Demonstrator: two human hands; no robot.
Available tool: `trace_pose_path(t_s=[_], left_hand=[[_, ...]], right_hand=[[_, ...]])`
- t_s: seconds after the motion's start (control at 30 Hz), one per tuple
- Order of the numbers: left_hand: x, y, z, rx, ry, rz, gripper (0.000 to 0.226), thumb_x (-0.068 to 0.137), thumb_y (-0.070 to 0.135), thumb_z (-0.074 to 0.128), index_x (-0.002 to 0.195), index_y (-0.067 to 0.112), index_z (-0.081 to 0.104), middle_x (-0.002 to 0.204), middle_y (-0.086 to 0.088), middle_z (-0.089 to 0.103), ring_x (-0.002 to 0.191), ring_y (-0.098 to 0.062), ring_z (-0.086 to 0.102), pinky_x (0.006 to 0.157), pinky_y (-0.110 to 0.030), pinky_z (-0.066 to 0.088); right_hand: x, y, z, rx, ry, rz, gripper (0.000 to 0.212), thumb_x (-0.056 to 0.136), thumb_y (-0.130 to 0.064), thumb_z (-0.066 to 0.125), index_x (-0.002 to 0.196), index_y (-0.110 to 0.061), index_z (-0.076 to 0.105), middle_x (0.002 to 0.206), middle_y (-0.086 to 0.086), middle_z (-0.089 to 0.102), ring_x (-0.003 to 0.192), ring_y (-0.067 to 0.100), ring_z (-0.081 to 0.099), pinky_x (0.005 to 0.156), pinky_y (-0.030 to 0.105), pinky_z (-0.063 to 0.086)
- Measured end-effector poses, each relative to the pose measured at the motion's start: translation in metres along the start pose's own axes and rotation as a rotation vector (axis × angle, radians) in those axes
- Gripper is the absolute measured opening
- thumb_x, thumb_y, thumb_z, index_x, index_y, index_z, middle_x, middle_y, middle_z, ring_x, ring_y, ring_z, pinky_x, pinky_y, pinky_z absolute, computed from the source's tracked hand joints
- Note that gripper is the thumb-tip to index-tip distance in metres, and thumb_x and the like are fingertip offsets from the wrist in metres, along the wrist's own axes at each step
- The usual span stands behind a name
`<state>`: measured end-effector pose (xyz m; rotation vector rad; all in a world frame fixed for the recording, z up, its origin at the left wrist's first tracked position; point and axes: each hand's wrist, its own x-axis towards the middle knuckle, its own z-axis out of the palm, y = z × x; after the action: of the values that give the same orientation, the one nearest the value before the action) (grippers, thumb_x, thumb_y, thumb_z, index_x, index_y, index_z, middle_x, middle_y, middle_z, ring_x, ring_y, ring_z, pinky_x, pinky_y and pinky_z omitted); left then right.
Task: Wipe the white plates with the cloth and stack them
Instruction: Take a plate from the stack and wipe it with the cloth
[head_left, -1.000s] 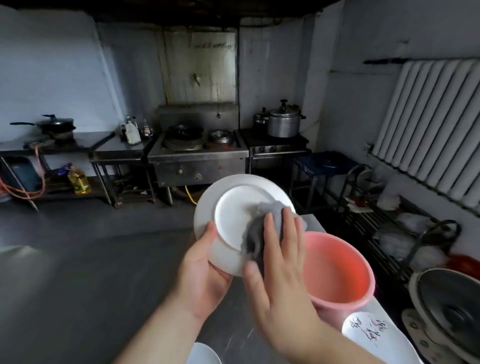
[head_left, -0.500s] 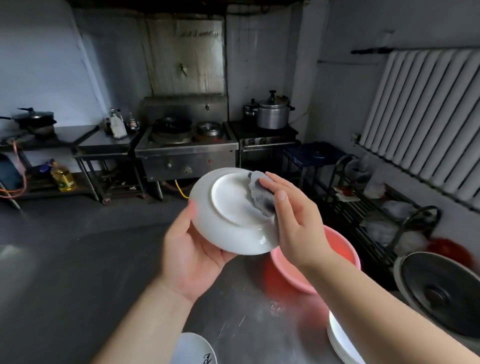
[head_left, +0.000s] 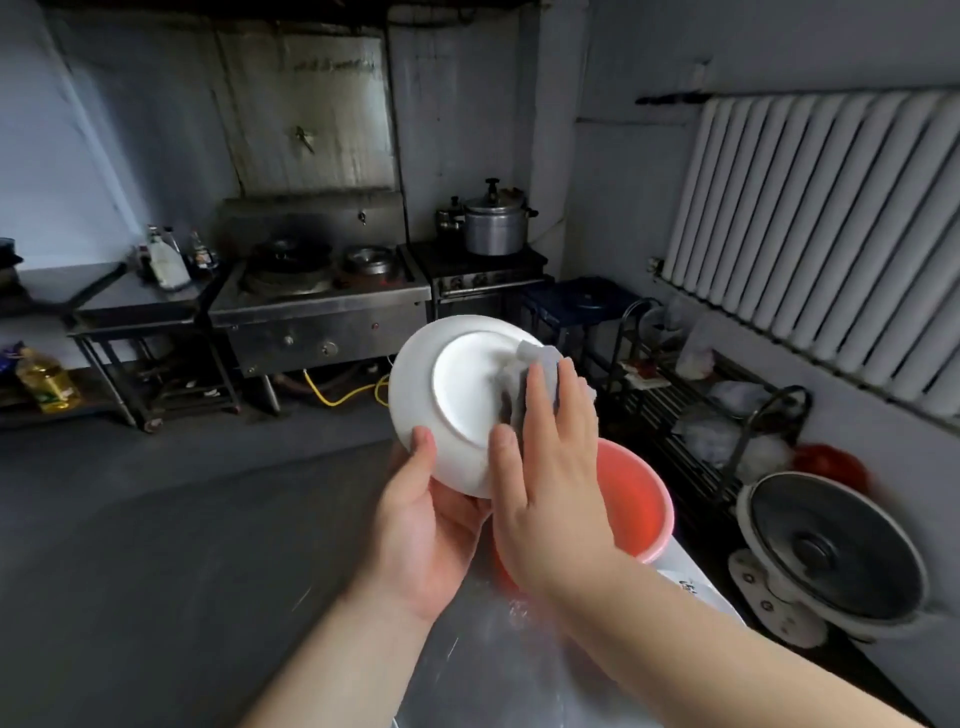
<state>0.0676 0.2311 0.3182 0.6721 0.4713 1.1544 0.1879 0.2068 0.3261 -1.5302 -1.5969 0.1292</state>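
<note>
The left hand (head_left: 421, 525) clamps the plate (head_left: 457, 400) by its lower rim, underside tilted up for wiping. The right hand (head_left: 556, 467), fingers flat, presses the cloth (head_left: 535, 371) there, seemingly above the tub (head_left: 639, 514).

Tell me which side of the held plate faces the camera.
Underside: the white plate shows its raised foot ring, tilted up in the left hand, while the right hand presses the grey cloth against it.

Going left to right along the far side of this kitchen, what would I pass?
Yellow oil bottle → steel side table → wok stove → pressure cooker → blue stool → wire rack → white radiator.
</note>
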Motion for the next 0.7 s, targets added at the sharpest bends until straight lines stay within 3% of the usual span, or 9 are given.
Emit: trace_pose_path(t_s=[0.07, 0.13, 0.27, 0.37, 0.43, 0.47, 0.5, 0.57, 0.7], left_hand=[[-0.002, -0.019, 0.003, -0.004, -0.015, -0.095, 0.059, 0.107, 0.05, 0.038, 0.147, 0.013, 0.06, 0.147, -0.015, 0.062, 0.136, -0.032, 0.06, 0.114, -0.046, 0.046], [-0.004, -0.037, 0.004, -0.016, -0.043, -0.163, 0.058, 0.108, 0.054, 0.035, 0.141, 0.016, 0.066, 0.148, -0.013, 0.061, 0.138, -0.031, 0.058, 0.112, -0.042, 0.05], [0.008, -0.066, 0.008, -0.052, -0.062, -0.192, 0.053, 0.104, 0.043, 0.039, 0.136, 0.015, 0.07, 0.143, -0.016, 0.065, 0.13, -0.031, 0.064, 0.096, -0.04, 0.061], [0.018, -0.087, 0.011, -0.067, -0.031, -0.179, 0.046, 0.109, 0.032, 0.039, 0.14, 0.011, 0.066, 0.145, -0.02, 0.062, 0.134, -0.038, 0.061, 0.095, -0.049, 0.06], [0.022, -0.103, 0.012, -0.069, -0.017, -0.258, 0.044, 0.107, 0.033, 0.042, 0.139, 0.016, 0.066, 0.146, -0.018, 0.062, 0.133, -0.038, 0.061, 0.093, -0.051, 0.06], [0.025, -0.111, 0.01, -0.058, -0.004, -0.305, 0.045, 0.106, 0.033, 0.044, 0.142, 0.016, 0.065, 0.145, -0.017, 0.063, 0.131, -0.038, 0.063, 0.09, -0.052, 0.061], [0.029, -0.12, 0.008, -0.034, 0.017, -0.352, 0.046, 0.105, 0.034, 0.045, 0.144, 0.017, 0.062, 0.143, -0.016, 0.065, 0.128, -0.037, 0.065, 0.086, -0.052, 0.062], [0.039, -0.137, 0.004, 0.051, 0.077, -0.454, 0.041, 0.109, 0.033, 0.043, 0.143, 0.019, 0.061, 0.136, -0.014, 0.07, 0.117, -0.034, 0.072, 0.077, -0.049, 0.063], [0.052, -0.175, 0.002, 0.251, 0.147, -0.678, 0.035, 0.113, 0.03, 0.041, 0.137, 0.02, 0.063, 0.127, -0.013, 0.075, 0.101, -0.03, 0.077, 0.069, -0.044, 0.064]], right_hand=[[-0.035, 0.004, 0.016, -0.106, -0.018, -0.122, 0.073, 0.107, -0.058, 0.015, 0.168, -0.017, 0.011, 0.176, 0.008, -0.001, 0.162, 0.027, -0.01, 0.13, 0.052, 0.003], [-0.057, 0.02, 0.02, -0.145, -0.046, -0.141, 0.072, 0.108, -0.06, 0.013, 0.168, -0.02, 0.006, 0.176, 0.007, -0.004, 0.162, 0.03, -0.011, 0.129, 0.051, 0.0], [-0.032, 0.074, -0.01, -0.05, -0.031, 0.069, 0.077, 0.103, -0.068, 0.005, 0.168, -0.028, 0.007, 0.171, -0.02, -0.012, 0.158, 0.005, -0.019, 0.128, 0.03, -0.012], [-0.005, 0.124, -0.044, 0.079, 0.003, 0.286, 0.08, 0.098, -0.071, 0.017, 0.166, -0.029, 0.024, 0.166, -0.024, 0.022, 0.153, -0.006, 0.016, 0.126, 0.024, 0.016], [0.007, 0.154, -0.069, 0.076, -0.058, 0.422, 0.074, 0.091, -0.075, 0.025, 0.149, -0.036, 0.051, 0.137, -0.028, 0.056, 0.13, -0.002, 0.05, 0.103, 0.023, 0.041], [0.008, 0.169, -0.081, 0.035, -0.112, 0.48, 0.067, 0.089, -0.077, 0.028, 0.125, -0.036, 0.065, 0.115, -0.026, 0.069, 0.111, 0.002, 0.063, 0.086, 0.023, 0.047], [0.008, 0.185, -0.091, -0.035, -0.171, 0.515, 0.065, 0.088, -0.078, 0.029, 0.102, -0.029, 0.069, 0.09, -0.017, 0.074, 0.089, 0.006, 0.068, 0.072, 0.026, 0.049], [0.001, 0.218, -0.106, -0.199, -0.319, 0.54, 0.067, 0.093, -0.076, 0.03, 0.08, -0.021, 0.064, 0.068, -0.004, 0.071, 0.061, 0.009, 0.066, 0.061, 0.031, 0.048], [-0.021, 0.283, -0.121, -0.343, -0.67, 0.692, 0.07, 0.094, -0.081, 0.034, 0.081, -0.026, 0.075, 0.072, -0.006, 0.075, 0.072, 0.015, 0.071, 0.074, 0.032, 0.054]])
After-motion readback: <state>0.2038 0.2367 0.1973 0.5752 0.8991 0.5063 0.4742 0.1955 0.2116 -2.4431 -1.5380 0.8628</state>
